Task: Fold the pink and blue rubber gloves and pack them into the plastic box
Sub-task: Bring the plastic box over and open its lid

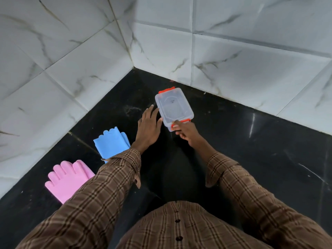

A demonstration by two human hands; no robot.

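Note:
A clear plastic box [173, 107] with its lid on and orange-red clips stands on the black counter near the corner of the walls. My right hand [186, 132] grips its near end, with fingers on the near orange clip. My left hand [149, 126] rests against the box's left side with fingers spread and holds nothing. The blue rubber gloves [111, 141] lie flat on the counter to the left, partly under my left sleeve. Nearer to me and further left lie the pink rubber gloves [67, 178], fingers pointing toward the wall.
The black stone counter [251, 150] meets white marble-tiled walls [233, 65] at the back and on the left, forming a corner just behind the box. My brown checked sleeves and shirt fill the lower part of the view.

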